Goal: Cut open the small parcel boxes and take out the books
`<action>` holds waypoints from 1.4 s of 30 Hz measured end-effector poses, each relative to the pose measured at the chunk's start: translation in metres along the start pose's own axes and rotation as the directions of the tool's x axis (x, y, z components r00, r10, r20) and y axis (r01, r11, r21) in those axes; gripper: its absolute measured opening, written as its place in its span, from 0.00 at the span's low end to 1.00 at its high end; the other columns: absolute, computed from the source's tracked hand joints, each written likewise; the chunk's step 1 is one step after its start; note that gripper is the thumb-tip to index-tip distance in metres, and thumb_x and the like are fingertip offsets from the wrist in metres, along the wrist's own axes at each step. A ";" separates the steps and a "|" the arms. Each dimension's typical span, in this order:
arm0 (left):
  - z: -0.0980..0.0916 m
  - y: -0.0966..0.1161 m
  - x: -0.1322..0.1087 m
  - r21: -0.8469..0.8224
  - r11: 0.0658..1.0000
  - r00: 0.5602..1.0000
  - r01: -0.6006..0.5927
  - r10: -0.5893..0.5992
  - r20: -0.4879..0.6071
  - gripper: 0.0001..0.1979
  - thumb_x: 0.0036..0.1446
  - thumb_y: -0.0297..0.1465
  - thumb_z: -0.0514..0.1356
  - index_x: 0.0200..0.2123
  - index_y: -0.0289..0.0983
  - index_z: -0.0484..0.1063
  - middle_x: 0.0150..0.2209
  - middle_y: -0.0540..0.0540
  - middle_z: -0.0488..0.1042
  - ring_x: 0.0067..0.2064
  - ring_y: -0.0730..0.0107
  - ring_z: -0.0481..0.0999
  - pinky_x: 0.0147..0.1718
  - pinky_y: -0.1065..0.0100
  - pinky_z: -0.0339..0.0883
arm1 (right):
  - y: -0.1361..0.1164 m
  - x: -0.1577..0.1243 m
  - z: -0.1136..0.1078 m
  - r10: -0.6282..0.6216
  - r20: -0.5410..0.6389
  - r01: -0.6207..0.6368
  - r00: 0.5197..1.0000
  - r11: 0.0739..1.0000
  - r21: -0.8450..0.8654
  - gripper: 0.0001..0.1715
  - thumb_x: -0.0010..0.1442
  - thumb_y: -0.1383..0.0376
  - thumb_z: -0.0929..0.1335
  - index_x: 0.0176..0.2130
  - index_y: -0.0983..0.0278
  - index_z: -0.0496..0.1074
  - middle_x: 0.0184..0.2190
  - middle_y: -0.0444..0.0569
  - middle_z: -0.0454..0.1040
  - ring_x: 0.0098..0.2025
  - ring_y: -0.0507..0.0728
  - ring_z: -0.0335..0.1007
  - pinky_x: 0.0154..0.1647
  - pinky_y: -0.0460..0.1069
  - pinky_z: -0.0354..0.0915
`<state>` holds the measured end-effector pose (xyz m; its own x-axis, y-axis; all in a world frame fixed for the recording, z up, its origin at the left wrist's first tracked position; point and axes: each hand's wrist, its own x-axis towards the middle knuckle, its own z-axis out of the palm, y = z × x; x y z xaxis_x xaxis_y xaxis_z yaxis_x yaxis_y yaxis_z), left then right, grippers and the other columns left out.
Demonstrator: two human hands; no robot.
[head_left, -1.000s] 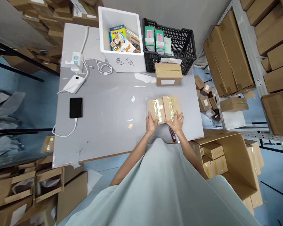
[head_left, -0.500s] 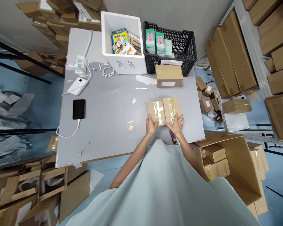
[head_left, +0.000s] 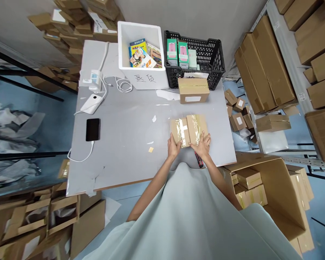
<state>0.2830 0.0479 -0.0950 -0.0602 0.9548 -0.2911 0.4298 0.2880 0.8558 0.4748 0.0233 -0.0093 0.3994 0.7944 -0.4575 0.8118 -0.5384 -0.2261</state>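
The packets look matt cardboard under glossy tape, the tabletop smooth and faintly shiny, the crate plastic.

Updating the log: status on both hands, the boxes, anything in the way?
Left hand on left taped box. Right hand on right taped box. Possible obstruction: red-black tool by right wrist.

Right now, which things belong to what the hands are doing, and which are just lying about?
Belong: two taped cardboard packages, touched by the left hand and right hand; perhaps the red-and-black tool.

Just lying about: black device, black crate, white bin.
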 end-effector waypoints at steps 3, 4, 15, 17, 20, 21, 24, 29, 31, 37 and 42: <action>-0.001 0.003 0.000 0.021 1.000 1.000 0.015 -0.016 0.015 0.52 0.66 0.42 0.67 0.84 0.33 0.46 0.69 0.27 0.68 0.76 0.38 0.66 0.76 0.41 0.61 | 0.001 -0.002 0.000 -0.006 0.005 0.006 1.000 1.000 0.021 0.78 0.65 0.33 0.74 0.86 0.63 0.32 0.85 0.75 0.33 0.85 0.81 0.39 0.74 0.71 0.63; -0.001 0.004 0.001 0.027 0.999 0.999 0.027 -0.027 0.018 0.53 0.66 0.41 0.67 0.84 0.32 0.46 0.69 0.26 0.68 0.76 0.37 0.66 0.76 0.40 0.60 | 0.002 -0.003 -0.001 -0.008 0.004 0.008 1.000 0.999 0.033 0.77 0.65 0.33 0.73 0.86 0.62 0.32 0.85 0.75 0.33 0.85 0.81 0.38 0.74 0.71 0.63; 0.000 0.031 -0.037 0.184 0.973 0.991 -0.137 0.132 0.037 0.45 0.65 0.33 0.64 0.81 0.31 0.52 0.82 0.23 0.50 0.85 0.33 0.46 0.80 0.34 0.48 | 0.021 -0.031 -0.004 -0.020 -0.057 0.031 0.998 0.980 0.194 0.68 0.69 0.36 0.73 0.85 0.65 0.43 0.86 0.70 0.42 0.87 0.75 0.38 0.80 0.67 0.55; -0.004 0.041 -0.049 0.215 0.953 0.977 -0.212 0.203 0.063 0.39 0.67 0.31 0.63 0.78 0.34 0.59 0.82 0.25 0.50 0.85 0.35 0.46 0.80 0.34 0.49 | 0.034 -0.046 -0.002 0.007 -0.080 0.012 0.997 0.972 0.233 0.65 0.70 0.38 0.73 0.85 0.66 0.46 0.85 0.69 0.45 0.87 0.74 0.41 0.82 0.65 0.54; -0.001 0.059 -0.064 0.185 0.922 0.938 -0.339 0.316 0.145 0.30 0.71 0.32 0.60 0.74 0.36 0.67 0.81 0.28 0.54 0.84 0.39 0.50 0.81 0.37 0.48 | 0.059 -0.074 0.002 0.103 -0.107 -0.070 0.989 0.959 0.274 0.63 0.70 0.39 0.73 0.85 0.65 0.49 0.85 0.67 0.49 0.85 0.72 0.48 0.81 0.64 0.56; 0.004 0.066 -0.069 0.163 0.908 0.916 -0.386 0.355 0.189 0.28 0.72 0.32 0.59 0.72 0.37 0.68 0.80 0.29 0.56 0.84 0.41 0.51 0.81 0.38 0.48 | 0.069 -0.085 0.003 0.140 -0.117 -0.102 0.983 0.953 0.285 0.61 0.71 0.40 0.72 0.84 0.65 0.50 0.84 0.67 0.52 0.85 0.71 0.50 0.81 0.64 0.56; 0.027 0.085 -0.089 0.083 0.865 0.824 -0.495 0.437 0.360 0.25 0.73 0.32 0.58 0.70 0.39 0.70 0.78 0.32 0.60 0.83 0.43 0.53 0.81 0.39 0.48 | 0.105 -0.125 0.007 0.253 -0.136 -0.198 0.958 0.925 0.325 0.55 0.73 0.41 0.71 0.82 0.66 0.58 0.81 0.66 0.61 0.82 0.70 0.57 0.81 0.63 0.58; 0.080 0.096 -0.144 -0.030 0.822 0.622 -0.568 0.453 0.639 0.26 0.72 0.29 0.58 0.71 0.38 0.70 0.78 0.32 0.61 0.83 0.40 0.51 0.81 0.37 0.46 | 0.167 -0.217 0.022 0.459 -0.149 -0.363 0.876 0.830 0.424 0.48 0.75 0.43 0.70 0.79 0.68 0.64 0.77 0.64 0.69 0.79 0.69 0.63 0.80 0.63 0.60; 0.096 0.092 -0.168 -0.071 0.806 0.528 -0.588 0.449 0.720 0.27 0.72 0.29 0.58 0.73 0.37 0.67 0.77 0.31 0.63 0.83 0.42 0.54 0.81 0.38 0.47 | 0.187 -0.253 0.031 0.571 -0.148 -0.452 0.807 0.760 0.467 0.47 0.76 0.42 0.69 0.79 0.68 0.65 0.76 0.64 0.70 0.78 0.69 0.65 0.79 0.63 0.61; 0.121 0.080 -0.216 -0.103 0.780 0.350 -0.617 0.389 0.853 0.30 0.73 0.31 0.57 0.76 0.36 0.62 0.73 0.31 0.69 0.78 0.46 0.64 0.80 0.43 0.54 | 0.245 -0.315 0.058 0.800 -0.088 -0.657 0.593 0.544 0.521 0.37 0.77 0.55 0.68 0.75 0.72 0.69 0.73 0.66 0.74 0.75 0.69 0.69 0.77 0.61 0.63; 0.165 0.085 -0.238 -0.063 0.718 0.299 -0.693 0.367 0.881 0.24 0.74 0.31 0.56 0.70 0.39 0.70 0.69 0.35 0.75 0.76 0.49 0.67 0.80 0.46 0.57 | 0.310 -0.304 0.072 0.817 -0.078 -0.694 0.572 0.532 0.485 0.33 0.80 0.57 0.64 0.73 0.73 0.71 0.74 0.65 0.72 0.75 0.69 0.67 0.77 0.59 0.61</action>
<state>0.4829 -0.1672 -0.0233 0.9332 0.3267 -0.1498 0.2931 -0.4504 0.8434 0.5740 -0.4057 -0.0024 0.9247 0.0367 -0.3788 -0.0515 -0.9742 -0.2199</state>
